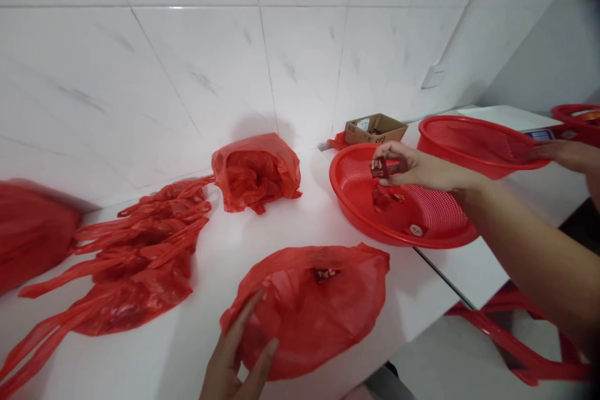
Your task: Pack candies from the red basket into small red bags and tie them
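Note:
A red plastic bag (328,325) lies with its mouth spread wide on the white table, a small dark packet (327,275) inside. At its near left edge, my left hand (234,350) holds the film, with thumb and forefinger some way apart. Over a red perforated basket (347,212), my right hand (412,165) pinches a small dark red packet (379,167) with pale print. Several red-wrapped pieces (387,198) lie in that basket below my fingers. Near its front wall is a small piece with a pale round mark (415,230).
Knotted red bags (140,262) lie at left beside a larger red bundle (32,231). A crumpled red bag (257,169) stands by the wall. Behind the basket is a cardboard box (375,129). Another person's hand (562,153) is at a second red basket (469,137). Red stools (506,331) stand below.

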The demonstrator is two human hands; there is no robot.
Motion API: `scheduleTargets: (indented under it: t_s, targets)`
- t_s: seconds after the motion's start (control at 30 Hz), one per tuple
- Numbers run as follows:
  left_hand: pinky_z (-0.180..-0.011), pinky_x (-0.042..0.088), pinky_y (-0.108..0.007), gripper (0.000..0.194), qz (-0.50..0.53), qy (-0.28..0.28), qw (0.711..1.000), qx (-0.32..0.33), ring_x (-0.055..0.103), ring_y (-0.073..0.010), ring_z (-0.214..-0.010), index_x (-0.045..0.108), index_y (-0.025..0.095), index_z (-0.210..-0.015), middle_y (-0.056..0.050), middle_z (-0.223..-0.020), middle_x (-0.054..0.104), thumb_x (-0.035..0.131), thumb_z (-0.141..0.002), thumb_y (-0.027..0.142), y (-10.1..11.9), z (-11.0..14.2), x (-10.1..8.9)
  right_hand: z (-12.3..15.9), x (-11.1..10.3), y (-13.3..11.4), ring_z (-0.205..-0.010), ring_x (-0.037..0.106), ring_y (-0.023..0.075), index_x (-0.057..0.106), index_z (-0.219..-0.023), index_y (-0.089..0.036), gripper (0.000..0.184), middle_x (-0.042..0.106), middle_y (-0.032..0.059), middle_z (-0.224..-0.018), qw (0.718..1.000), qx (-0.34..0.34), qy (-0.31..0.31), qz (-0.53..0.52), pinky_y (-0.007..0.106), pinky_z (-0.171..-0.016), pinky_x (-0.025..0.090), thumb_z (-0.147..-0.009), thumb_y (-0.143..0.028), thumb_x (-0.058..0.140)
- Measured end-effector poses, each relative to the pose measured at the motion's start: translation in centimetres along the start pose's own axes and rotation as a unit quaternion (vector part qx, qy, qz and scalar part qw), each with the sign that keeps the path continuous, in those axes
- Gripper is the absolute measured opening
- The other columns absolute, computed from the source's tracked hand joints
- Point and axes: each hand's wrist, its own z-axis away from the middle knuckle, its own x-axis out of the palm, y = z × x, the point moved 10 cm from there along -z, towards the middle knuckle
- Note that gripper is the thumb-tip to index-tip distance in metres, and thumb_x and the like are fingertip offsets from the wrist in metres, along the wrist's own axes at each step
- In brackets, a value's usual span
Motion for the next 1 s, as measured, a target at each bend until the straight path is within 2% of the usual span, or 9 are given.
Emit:
scheduleTargets:
  t_s: [0.1,0.2,0.33,0.47,0.77,0.83,0.9,0.97,1.0]
  targets:
    - [-0.114,0.032,-0.045,0.056,0.021,-0.024,0.999,-0.015,0.039,-0.0267,-0.137,0.051,0.035,-0.134,-0.001,-0.144,0.051,0.064,-0.081,0.046,1.1,-1.3,1.4,0.9,3.3,-3.8,-0.086,0.059,0.0105,0.048,-0.104,-0.027,0.035,0.055,0.0004,-0.102,0.996,-0.053,-0.002,-0.074,0.024,-0.074,0.053,-0.078,-0.017,0.069]
    - [-0.114,0.031,-0.044,0.066,0.071,-0.064,0.995,-0.026,0.035,-0.0266,-0.140,0.043,0.031,-0.140,-0.004,-0.150,0.043,0.066,-0.080,0.043,1.6,-2.8,3.1,1.5,9.5,-5.8,-0.089,0.058,0.0115,0.047,-0.106,-0.030,0.039,0.054,0.0006,-0.108,0.980,-0.101,-0.042,-0.166,0.028,-0.077,0.055,-0.078,-0.015,0.069]
    - [-0.110,0.036,-0.042,0.073,0.151,-0.101,0.983,-0.034,0.038,-0.0274,-0.138,0.033,0.030,-0.147,-0.006,-0.154,0.034,0.064,-0.080,0.031,1.3,-4.1,4.1,1.2,17.4,-3.1,-0.081,0.058,0.0112,0.046,-0.110,-0.028,0.034,0.055,0.0005,-0.099,0.984,-0.070,-0.049,-0.156,0.024,-0.066,0.054,-0.082,-0.016,0.061]
    - [-0.112,0.033,-0.043,0.074,0.156,-0.114,0.980,-0.039,0.032,-0.0269,-0.141,0.032,0.030,-0.148,-0.005,-0.155,0.033,0.061,-0.080,0.023,0.8,-3.9,3.5,0.9,20.5,-0.4,-0.082,0.061,0.0120,0.047,-0.111,-0.026,0.032,0.059,0.0010,-0.100,0.995,-0.039,-0.036,-0.080,0.028,-0.073,0.053,-0.082,-0.016,0.056]
    - [-0.117,0.023,-0.046,0.074,0.133,-0.092,0.986,-0.041,0.028,-0.0292,-0.142,0.034,0.030,-0.147,-0.005,-0.155,0.031,0.064,-0.080,0.026,0.1,-3.2,1.6,2.7,19.6,-2.2,-0.105,0.064,0.0202,0.047,-0.131,-0.032,0.051,0.063,0.0028,-0.122,0.987,-0.060,-0.080,0.125,0.036,-0.088,0.053,-0.083,-0.039,0.065]
    - [-0.117,0.025,-0.045,0.075,0.121,-0.106,0.986,-0.041,0.026,-0.0281,-0.143,0.031,0.032,-0.148,-0.004,-0.156,0.029,0.063,-0.081,0.026,0.1,-3.0,1.7,3.3,16.9,-3.1,-0.102,0.065,0.0187,0.047,-0.131,-0.031,0.049,0.064,0.0031,-0.121,0.986,-0.087,-0.026,0.142,0.034,-0.087,0.054,-0.086,-0.041,0.061]
    - [-0.116,0.026,-0.044,0.075,0.117,-0.109,0.986,-0.043,0.024,-0.0273,-0.144,0.028,0.034,-0.149,-0.002,-0.157,0.026,0.062,-0.082,0.026,0.0,-2.8,1.7,3.7,12.4,-3.5,-0.100,0.065,0.0179,0.051,-0.127,-0.028,0.042,0.065,0.0048,-0.117,0.977,-0.109,0.058,0.175,0.032,-0.087,0.053,-0.088,-0.041,0.059]
    - [-0.117,0.024,-0.044,0.076,0.107,-0.110,0.987,-0.042,0.023,-0.0269,-0.144,0.026,0.035,-0.149,-0.002,-0.158,0.025,0.062,-0.083,0.027,-0.1,-2.7,1.6,3.8,7.4,-2.0,-0.100,0.065,0.0206,0.055,-0.123,-0.026,0.041,0.065,0.0074,-0.118,0.952,-0.076,0.120,0.271,0.034,-0.087,0.051,-0.086,-0.044,0.060]
    - [-0.117,0.023,-0.044,0.076,0.100,-0.111,0.988,-0.041,0.022,-0.0266,-0.145,0.025,0.035,-0.150,-0.002,-0.158,0.025,0.062,-0.083,0.028,-0.1,-2.6,1.5,3.7,5.1,-0.2,-0.100,0.065,0.0231,0.056,-0.124,-0.027,0.044,0.063,0.0092,-0.120,0.933,-0.023,0.127,0.337,0.036,-0.084,0.050,-0.085,-0.047,0.060]
